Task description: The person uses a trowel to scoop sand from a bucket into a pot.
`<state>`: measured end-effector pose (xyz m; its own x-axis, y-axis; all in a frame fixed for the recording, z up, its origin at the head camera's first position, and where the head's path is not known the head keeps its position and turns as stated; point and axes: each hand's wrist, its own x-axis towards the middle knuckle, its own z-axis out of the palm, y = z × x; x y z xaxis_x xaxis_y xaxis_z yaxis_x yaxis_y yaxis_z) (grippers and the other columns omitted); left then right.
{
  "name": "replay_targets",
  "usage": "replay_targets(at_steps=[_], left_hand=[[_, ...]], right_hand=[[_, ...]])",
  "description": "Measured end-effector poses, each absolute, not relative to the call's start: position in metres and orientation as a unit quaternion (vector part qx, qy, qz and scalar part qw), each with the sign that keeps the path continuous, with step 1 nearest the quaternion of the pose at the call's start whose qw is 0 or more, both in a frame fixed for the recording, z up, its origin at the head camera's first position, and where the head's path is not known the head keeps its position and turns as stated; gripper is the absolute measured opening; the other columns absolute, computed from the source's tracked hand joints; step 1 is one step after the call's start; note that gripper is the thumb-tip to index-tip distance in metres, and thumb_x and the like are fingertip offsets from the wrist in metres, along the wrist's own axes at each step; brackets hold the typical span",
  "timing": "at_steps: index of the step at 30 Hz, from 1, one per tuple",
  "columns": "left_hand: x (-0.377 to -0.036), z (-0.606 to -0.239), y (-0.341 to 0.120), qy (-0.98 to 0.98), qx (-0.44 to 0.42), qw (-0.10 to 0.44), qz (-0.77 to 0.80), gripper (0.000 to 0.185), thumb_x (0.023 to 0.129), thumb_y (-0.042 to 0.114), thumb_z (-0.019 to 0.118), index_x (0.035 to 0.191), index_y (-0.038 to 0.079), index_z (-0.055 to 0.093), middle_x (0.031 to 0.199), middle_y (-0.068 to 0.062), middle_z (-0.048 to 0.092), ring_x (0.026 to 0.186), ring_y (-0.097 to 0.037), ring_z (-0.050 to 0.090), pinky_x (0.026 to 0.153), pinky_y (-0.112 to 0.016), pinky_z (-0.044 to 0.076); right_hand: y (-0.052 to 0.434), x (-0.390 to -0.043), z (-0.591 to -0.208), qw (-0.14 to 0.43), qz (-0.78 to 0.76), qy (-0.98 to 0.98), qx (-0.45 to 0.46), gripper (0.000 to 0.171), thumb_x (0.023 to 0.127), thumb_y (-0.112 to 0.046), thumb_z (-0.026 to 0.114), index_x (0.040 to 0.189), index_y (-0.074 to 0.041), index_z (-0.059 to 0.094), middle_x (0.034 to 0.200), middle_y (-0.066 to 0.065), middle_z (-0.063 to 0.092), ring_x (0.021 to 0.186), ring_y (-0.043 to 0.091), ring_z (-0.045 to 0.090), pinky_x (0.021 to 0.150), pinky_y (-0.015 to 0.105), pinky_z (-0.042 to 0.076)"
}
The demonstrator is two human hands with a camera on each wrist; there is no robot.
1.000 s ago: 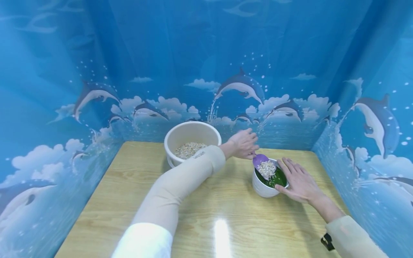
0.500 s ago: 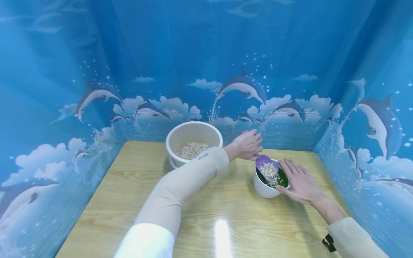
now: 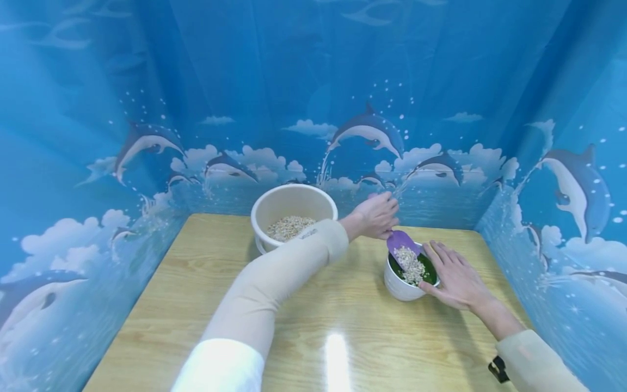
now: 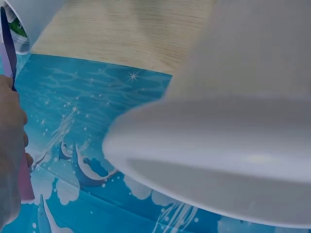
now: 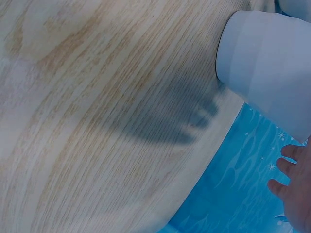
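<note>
Grain (image 3: pixel 410 264) slides off the purple scoop (image 3: pixel 400 242), which tilts down over the small white bowl (image 3: pixel 399 286) with its green inside, near the table's (image 3: pixel 313 305) right rear corner. Her left hand (image 3: pixel 376 216) reaches across and has its fingers curled round the scoop's handle. Her right hand (image 3: pixel 453 277) lies with fingers straight and spread against the bowl's right rim, gripping nothing. Behind the left forearm stands a bigger cream bowl (image 3: pixel 294 204) with more grain inside.
</note>
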<state>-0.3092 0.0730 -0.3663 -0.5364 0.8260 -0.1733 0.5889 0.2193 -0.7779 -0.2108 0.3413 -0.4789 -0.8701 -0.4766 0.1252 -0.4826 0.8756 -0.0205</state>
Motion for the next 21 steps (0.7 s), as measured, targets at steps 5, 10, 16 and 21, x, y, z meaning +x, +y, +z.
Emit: replay_targets(at_steps=[5,10,16,21], left_hand=[[-0.3105,-0.3629,0.0698,-0.765,-0.456,0.139,0.433,0.062,0.109,0.066,0.016,0.133,0.027,0.058,0.133,0.0,0.065,0.117,-0.017,0.054,0.103,-0.035,0.043],[-0.3113,-0.3608,0.0687,-0.759,-0.455,0.137,0.445,0.062,0.109,0.065,0.016,0.133,0.027,0.058,0.136,-0.001,0.064,0.118,-0.018,0.054,0.104,-0.036,0.042],[-0.3111,-0.359,0.0687,-0.748,-0.457,0.142,0.459,0.06,0.11,0.063,0.017,0.134,0.026,0.058,0.138,-0.002,0.063,0.119,-0.018,0.054,0.106,-0.037,0.043],[-0.3102,-0.3585,0.0685,-0.739,-0.455,0.146,0.475,0.06,0.111,0.062,0.018,0.136,0.024,0.057,0.138,-0.003,0.063,0.12,-0.019,0.054,0.106,-0.037,0.043]], right_hand=[[0.3406,-0.2103,-0.4782,0.061,0.027,-0.966,0.251,0.098,0.097,-0.061,0.061,0.164,0.0,0.025,0.168,0.032,0.029,0.153,0.052,0.032,0.122,0.069,0.03],[0.3409,-0.2101,-0.4785,0.062,0.027,-0.966,0.25,0.097,0.097,-0.061,0.061,0.164,0.0,0.026,0.168,0.032,0.03,0.153,0.053,0.032,0.121,0.07,0.031],[0.3413,-0.2101,-0.4795,0.063,0.026,-0.966,0.248,0.097,0.097,-0.061,0.061,0.163,0.001,0.027,0.167,0.032,0.031,0.153,0.053,0.033,0.121,0.07,0.031],[0.3411,-0.2098,-0.4791,0.062,0.029,-0.967,0.247,0.097,0.097,-0.061,0.061,0.163,0.001,0.027,0.167,0.032,0.03,0.153,0.052,0.033,0.121,0.071,0.031]])
